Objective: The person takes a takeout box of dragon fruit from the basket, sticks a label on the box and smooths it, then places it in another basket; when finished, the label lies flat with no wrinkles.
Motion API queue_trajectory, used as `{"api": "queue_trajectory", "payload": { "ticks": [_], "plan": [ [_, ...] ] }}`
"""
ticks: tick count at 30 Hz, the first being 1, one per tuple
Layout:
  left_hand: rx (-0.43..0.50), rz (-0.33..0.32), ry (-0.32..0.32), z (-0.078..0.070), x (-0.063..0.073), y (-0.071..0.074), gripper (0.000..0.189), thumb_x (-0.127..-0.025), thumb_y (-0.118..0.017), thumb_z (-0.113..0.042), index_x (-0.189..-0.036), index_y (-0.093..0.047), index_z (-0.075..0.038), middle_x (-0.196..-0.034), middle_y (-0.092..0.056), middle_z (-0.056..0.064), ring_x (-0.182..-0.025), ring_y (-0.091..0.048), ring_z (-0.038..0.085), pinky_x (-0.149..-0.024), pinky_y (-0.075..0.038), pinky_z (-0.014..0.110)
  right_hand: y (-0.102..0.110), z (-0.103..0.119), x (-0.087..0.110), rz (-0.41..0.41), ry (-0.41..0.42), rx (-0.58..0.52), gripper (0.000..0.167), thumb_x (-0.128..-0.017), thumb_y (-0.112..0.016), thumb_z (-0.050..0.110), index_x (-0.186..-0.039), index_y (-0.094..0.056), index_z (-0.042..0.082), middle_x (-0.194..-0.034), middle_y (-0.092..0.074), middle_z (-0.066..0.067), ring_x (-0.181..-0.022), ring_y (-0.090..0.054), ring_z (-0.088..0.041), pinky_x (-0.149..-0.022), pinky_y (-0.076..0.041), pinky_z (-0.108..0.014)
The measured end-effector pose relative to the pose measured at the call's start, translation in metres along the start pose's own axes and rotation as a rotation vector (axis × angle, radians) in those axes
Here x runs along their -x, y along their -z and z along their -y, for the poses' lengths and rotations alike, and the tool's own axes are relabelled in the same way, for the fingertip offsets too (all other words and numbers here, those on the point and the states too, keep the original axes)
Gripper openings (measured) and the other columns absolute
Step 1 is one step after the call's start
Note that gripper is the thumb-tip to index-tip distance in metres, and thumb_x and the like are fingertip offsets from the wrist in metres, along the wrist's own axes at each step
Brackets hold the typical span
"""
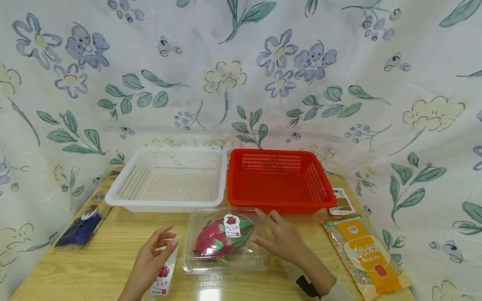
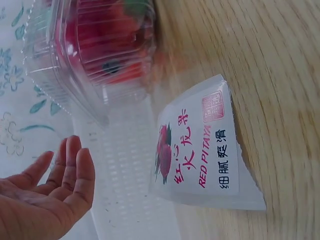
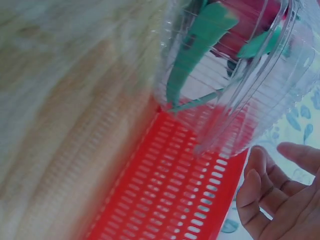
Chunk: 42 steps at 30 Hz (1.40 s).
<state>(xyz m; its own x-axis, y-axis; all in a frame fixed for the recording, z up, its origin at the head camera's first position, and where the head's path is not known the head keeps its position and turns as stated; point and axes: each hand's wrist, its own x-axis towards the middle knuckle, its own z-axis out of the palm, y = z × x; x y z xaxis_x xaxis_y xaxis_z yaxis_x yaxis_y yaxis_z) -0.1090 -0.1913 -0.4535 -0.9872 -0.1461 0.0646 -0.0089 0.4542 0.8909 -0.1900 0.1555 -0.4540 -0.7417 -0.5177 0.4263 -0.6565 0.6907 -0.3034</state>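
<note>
Right wrist view: tabletop [image 3: 60, 135] blurred — clear box [image 3: 235, 105] cut off (top edge)

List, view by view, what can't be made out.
Head: part of the label sheet, behind the left hand.
Head: part of the blue bag, behind the white basket.
Left wrist: part of the box, cut off by the top edge.
Right wrist: the table's grain, blurred.

Floral fabric [image 1: 203, 54] hangs behind and on both sides of a wood-grain bench [image 1: 101, 261], booth-like; the kind of room is unclear.
</note>
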Motion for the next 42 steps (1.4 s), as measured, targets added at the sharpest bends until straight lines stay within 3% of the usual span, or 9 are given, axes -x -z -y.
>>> {"api": "queue_trajectory", "payload": {
  "ticks": [6, 12, 18, 21, 25, 28, 35, 42],
  "plan": [
    [-0.043, 0.079, -0.030, 0.001, -0.002, -0.006, 0.058, -0.096, -0.067, -0.026, -0.147, -0.045, -0.007, -0.120, -0.057, 0.014, -0.102, -0.055, 0.013, -0.081, -0.049, 0.023, 0.003, 0.000, 0.009, 0.063, -0.108, -0.022, 0.087, -0.082, -0.072, 0.059, -0.152, -0.042, 0.018, -0.097, -0.049, 0.003, -0.064, -0.032, -0.001, -0.052, -0.030, -0.016],
    [-0.108, 0.162, -0.071, 0.003, -0.002, -0.011, 0.075, -0.092, -0.071, -0.030, -0.153, -0.035, -0.004, -0.132, -0.047, 0.019, -0.112, -0.052, 0.026, -0.086, -0.047, 0.033, 0.003, -0.002, 0.016, 0.151, -0.189, -0.047, 0.099, -0.079, -0.074, 0.059, -0.156, -0.032, 0.014, -0.111, -0.054, -0.005, -0.071, -0.044, -0.006, -0.057, -0.037, -0.021],
    [-0.163, 0.228, -0.115, 0.006, -0.003, -0.013, 0.091, -0.088, -0.073, -0.034, -0.158, -0.022, -0.006, -0.143, -0.033, 0.024, -0.118, -0.051, 0.033, -0.090, -0.049, 0.054, 0.001, -0.007, 0.023, 0.263, -0.222, -0.088, 0.112, -0.076, -0.074, 0.063, -0.160, -0.018, 0.013, -0.137, -0.050, -0.012, -0.088, -0.060, -0.015, -0.071, -0.052, -0.037],
    [-0.197, 0.261, -0.103, 0.007, -0.003, -0.013, 0.098, -0.086, -0.074, -0.037, -0.160, -0.015, -0.013, -0.147, -0.028, 0.023, -0.122, -0.051, 0.037, -0.085, -0.052, 0.056, 0.000, -0.009, 0.026, 0.312, -0.226, -0.125, 0.116, -0.077, -0.074, 0.062, -0.161, -0.011, 0.014, -0.145, -0.045, -0.016, -0.100, -0.064, -0.024, -0.080, -0.054, -0.048],
    [-0.240, 0.288, -0.084, 0.008, -0.002, -0.014, 0.104, -0.083, -0.076, -0.040, -0.161, -0.011, -0.020, -0.151, -0.027, 0.020, -0.126, -0.050, 0.041, -0.074, -0.054, 0.050, -0.001, -0.010, 0.028, 0.344, -0.230, -0.174, 0.118, -0.077, -0.076, 0.060, -0.161, -0.006, 0.014, -0.155, -0.034, -0.024, -0.119, -0.058, -0.043, -0.090, -0.051, -0.060],
    [-0.255, 0.302, -0.090, 0.008, -0.002, -0.015, 0.107, -0.082, -0.077, -0.040, -0.161, -0.008, -0.020, -0.152, -0.026, 0.020, -0.128, -0.049, 0.043, -0.071, -0.054, 0.048, -0.002, -0.010, 0.029, 0.352, -0.226, -0.197, 0.120, -0.077, -0.077, 0.058, -0.161, -0.004, 0.013, -0.159, -0.026, -0.027, -0.127, -0.050, -0.050, -0.093, -0.048, -0.065],
    [-0.249, 0.329, -0.063, 0.006, 0.000, -0.019, 0.113, -0.078, -0.081, -0.043, -0.161, -0.007, -0.024, -0.153, -0.028, 0.017, -0.130, -0.045, 0.044, -0.070, -0.053, 0.043, -0.007, -0.011, 0.032, 0.369, -0.225, -0.202, 0.125, -0.074, -0.077, 0.063, -0.161, -0.002, 0.013, -0.160, -0.020, -0.028, -0.132, -0.045, -0.051, -0.097, -0.044, -0.066],
    [-0.269, 0.336, -0.066, 0.007, -0.001, -0.023, 0.119, -0.074, -0.083, -0.047, -0.161, -0.008, -0.019, -0.152, -0.029, 0.020, -0.129, -0.047, 0.043, -0.080, -0.053, 0.056, -0.010, -0.010, 0.032, 0.382, -0.237, -0.206, 0.125, -0.074, -0.076, 0.065, -0.161, -0.002, 0.013, -0.162, -0.017, -0.027, -0.135, -0.042, -0.050, -0.099, -0.044, -0.066]
  ]
}}
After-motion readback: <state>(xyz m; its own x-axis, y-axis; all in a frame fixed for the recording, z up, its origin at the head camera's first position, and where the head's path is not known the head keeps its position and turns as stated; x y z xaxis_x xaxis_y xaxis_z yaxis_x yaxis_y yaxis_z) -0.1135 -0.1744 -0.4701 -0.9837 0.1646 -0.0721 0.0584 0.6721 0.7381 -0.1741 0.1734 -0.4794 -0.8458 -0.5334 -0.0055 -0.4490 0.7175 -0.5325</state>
